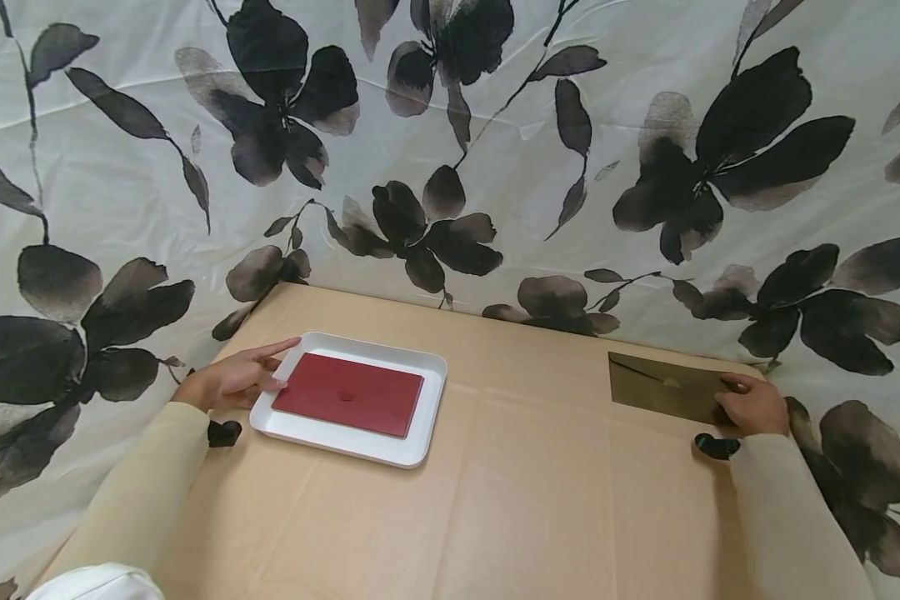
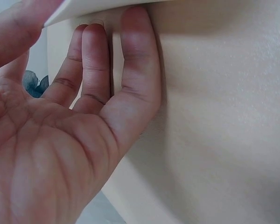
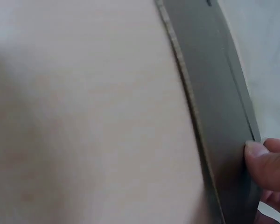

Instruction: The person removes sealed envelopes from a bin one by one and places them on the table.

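On the left side of the table lies a white tray (image 1: 378, 448) with a red envelope (image 1: 345, 396) resting flat in it. My left hand (image 1: 236, 379) grips the tray's left edge; in the left wrist view the thumb is at the rim and the other fingers (image 2: 140, 56) reach underneath. Far to the right, my right hand (image 1: 753, 406) pinches the right end of an olive-brown envelope (image 1: 648, 390), its flap side up with a small round seal. The right wrist view shows the thumb (image 3: 261, 161) pressed on this envelope near its edge.
The table has a smooth tan cover (image 1: 525, 492) with faint creases. Behind it and at both sides hangs a white cloth (image 1: 540, 192) with dark flower prints. Something white (image 1: 97, 583) shows at the bottom left corner.
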The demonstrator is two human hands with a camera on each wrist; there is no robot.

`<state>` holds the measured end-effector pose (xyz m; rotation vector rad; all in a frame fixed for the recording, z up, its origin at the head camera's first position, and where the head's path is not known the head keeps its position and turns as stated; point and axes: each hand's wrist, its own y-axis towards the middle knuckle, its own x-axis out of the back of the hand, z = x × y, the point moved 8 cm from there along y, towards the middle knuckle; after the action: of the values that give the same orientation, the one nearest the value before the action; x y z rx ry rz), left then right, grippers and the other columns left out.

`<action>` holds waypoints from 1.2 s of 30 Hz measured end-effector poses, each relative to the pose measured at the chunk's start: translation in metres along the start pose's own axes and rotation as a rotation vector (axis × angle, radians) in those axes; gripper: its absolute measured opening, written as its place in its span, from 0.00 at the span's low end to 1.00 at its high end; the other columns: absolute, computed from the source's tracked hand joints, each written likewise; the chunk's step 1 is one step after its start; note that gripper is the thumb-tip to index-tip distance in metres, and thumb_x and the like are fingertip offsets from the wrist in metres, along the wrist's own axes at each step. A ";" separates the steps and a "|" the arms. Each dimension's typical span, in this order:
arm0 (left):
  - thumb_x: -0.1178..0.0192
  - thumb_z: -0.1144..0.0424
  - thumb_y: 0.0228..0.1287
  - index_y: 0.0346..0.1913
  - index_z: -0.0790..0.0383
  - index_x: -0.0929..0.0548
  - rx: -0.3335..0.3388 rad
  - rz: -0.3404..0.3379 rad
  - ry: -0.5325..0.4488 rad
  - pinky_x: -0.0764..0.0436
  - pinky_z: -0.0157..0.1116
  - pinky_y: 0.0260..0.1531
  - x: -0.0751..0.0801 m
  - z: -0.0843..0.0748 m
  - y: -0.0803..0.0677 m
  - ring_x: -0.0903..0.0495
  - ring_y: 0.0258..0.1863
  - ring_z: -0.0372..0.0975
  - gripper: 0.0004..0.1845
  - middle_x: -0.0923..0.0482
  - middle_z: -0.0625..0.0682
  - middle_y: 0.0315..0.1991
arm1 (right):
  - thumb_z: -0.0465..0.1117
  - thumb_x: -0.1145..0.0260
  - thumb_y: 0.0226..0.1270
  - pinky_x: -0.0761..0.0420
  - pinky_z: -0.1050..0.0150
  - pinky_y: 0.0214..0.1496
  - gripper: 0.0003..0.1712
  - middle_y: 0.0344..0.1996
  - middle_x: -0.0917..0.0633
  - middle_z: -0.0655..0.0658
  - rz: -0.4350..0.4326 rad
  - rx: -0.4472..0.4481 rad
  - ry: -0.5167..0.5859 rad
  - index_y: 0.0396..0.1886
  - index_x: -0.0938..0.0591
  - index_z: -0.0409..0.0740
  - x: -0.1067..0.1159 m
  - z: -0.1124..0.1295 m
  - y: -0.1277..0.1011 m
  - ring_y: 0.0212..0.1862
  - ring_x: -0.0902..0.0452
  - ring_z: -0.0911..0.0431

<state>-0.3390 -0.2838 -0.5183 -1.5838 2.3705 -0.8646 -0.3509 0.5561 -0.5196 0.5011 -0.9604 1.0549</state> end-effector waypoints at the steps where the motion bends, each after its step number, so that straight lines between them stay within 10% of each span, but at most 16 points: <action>1: 0.39 0.71 0.69 0.85 0.39 0.57 0.003 -0.001 0.000 0.15 0.50 0.56 0.000 0.000 0.000 0.20 0.60 0.49 0.52 0.51 0.69 0.81 | 0.45 0.38 0.70 0.30 0.30 0.68 0.33 0.69 0.27 0.22 0.006 -0.011 -0.013 0.72 0.25 0.36 0.000 0.000 0.000 0.68 0.32 0.26; 27: 0.39 0.69 0.70 0.85 0.38 0.58 0.010 -0.004 0.027 0.14 0.51 0.54 0.000 0.001 0.000 0.20 0.59 0.50 0.51 0.49 0.70 0.80 | 0.43 0.36 0.73 0.29 0.35 0.66 0.28 0.64 0.21 0.25 -0.128 -0.109 0.132 0.67 0.21 0.33 0.007 -0.003 -0.013 0.66 0.30 0.30; 36: 0.38 0.69 0.70 0.85 0.38 0.59 0.015 -0.001 0.026 0.14 0.51 0.55 -0.001 0.002 0.001 0.19 0.57 0.49 0.52 0.51 0.70 0.81 | 0.41 0.31 0.71 0.29 0.62 0.40 0.25 0.54 0.15 0.27 -0.139 -0.058 0.184 0.63 0.17 0.35 0.010 0.003 -0.017 0.48 0.21 0.44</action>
<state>-0.3388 -0.2832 -0.5204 -1.5785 2.3754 -0.9064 -0.3356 0.5510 -0.5079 0.4092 -0.7798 0.9283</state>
